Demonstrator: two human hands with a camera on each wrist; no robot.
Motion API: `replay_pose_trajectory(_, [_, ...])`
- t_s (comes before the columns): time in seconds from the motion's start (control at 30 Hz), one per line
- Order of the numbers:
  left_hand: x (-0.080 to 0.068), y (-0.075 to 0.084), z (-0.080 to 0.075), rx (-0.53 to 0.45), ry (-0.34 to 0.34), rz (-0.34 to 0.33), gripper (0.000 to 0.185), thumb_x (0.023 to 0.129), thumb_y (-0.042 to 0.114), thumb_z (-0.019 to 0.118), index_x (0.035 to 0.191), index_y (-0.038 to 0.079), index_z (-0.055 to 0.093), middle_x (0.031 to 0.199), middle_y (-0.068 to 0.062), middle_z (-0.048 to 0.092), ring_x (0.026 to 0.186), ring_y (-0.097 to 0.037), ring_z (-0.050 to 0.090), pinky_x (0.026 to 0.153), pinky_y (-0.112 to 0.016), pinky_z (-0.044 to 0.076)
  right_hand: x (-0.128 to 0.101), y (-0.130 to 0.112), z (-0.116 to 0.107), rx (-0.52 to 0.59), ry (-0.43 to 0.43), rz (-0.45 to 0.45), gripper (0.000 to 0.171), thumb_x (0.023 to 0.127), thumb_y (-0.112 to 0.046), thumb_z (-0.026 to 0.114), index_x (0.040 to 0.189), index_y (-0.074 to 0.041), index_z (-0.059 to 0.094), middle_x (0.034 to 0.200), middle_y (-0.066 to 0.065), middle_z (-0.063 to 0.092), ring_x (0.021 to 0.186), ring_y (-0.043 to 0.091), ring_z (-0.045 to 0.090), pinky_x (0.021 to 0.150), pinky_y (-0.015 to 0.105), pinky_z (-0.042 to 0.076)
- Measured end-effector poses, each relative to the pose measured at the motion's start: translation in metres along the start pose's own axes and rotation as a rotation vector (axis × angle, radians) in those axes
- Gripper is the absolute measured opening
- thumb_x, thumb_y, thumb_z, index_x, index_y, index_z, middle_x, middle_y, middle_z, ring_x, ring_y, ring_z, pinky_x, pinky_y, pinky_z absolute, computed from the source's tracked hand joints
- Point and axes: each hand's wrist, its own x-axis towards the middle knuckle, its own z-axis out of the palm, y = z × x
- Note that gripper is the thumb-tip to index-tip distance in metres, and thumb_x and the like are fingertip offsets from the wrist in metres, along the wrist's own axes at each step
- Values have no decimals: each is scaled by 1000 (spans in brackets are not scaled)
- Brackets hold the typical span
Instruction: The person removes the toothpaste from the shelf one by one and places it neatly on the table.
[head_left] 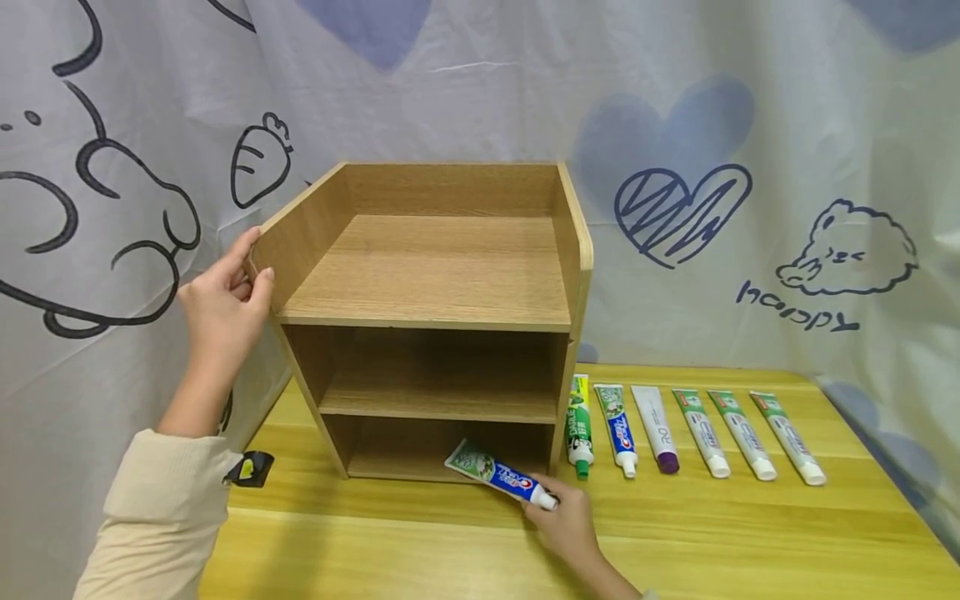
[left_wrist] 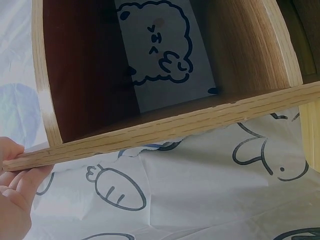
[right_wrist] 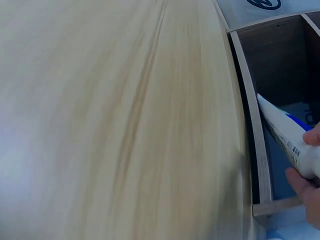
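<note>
A wooden shelf unit [head_left: 431, 283] with an open top tray and two lower compartments stands on the yellow table [head_left: 465, 542]. My left hand [head_left: 225, 300] grips the front corner of its left side panel [left_wrist: 150, 132], thumb and fingers pinching the board edge. My right hand [head_left: 562, 521] holds a blue and green toothpaste tube [head_left: 498, 475] by its white cap end; the tube's tail pokes into the bottom compartment. In the right wrist view the toothpaste tube [right_wrist: 287, 137] lies across the shelf's front edge, held by my fingers [right_wrist: 305, 185].
Several toothpaste tubes lie in a row right of the shelf: a green one [head_left: 578, 425], a blue one [head_left: 618, 429], a white one with a purple cap [head_left: 656, 429] and others. A printed cloth [head_left: 750, 167] hangs behind. A black clip [head_left: 251, 468] sits at the table's left edge.
</note>
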Motion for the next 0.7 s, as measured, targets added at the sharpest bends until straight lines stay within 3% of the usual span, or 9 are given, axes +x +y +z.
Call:
replay_pose_trajectory(0.17, [0, -1, 1, 2, 14, 18, 42, 80, -4, 57, 120, 4, 62, 97, -26, 64, 68, 33, 41, 63, 7, 34, -1, 3, -12, -18, -56, -12, 34, 62, 8, 74, 96, 4, 70, 91, 22, 69, 73, 18, 65, 60, 15, 50])
replay_pose_trajectory(0.37, [0, -2, 2, 7, 15, 18, 42, 80, -4, 57, 120, 4, 62, 94, -26, 65, 68, 34, 40, 63, 7, 34, 3, 12, -25, 26, -106, 57, 34, 64, 6, 75, 97, 1, 71, 92, 20, 70, 73, 8, 62, 63, 17, 51])
replay_pose_trajectory(0.7, [0, 1, 2, 3, 11, 3, 42, 80, -4, 57, 120, 4, 62, 96, -27, 64, 69, 33, 40, 63, 6, 34, 9, 19, -53, 90, -234, 114, 37, 68, -1, 75, 104, 3, 68, 100, 22, 68, 76, 1, 59, 66, 17, 51])
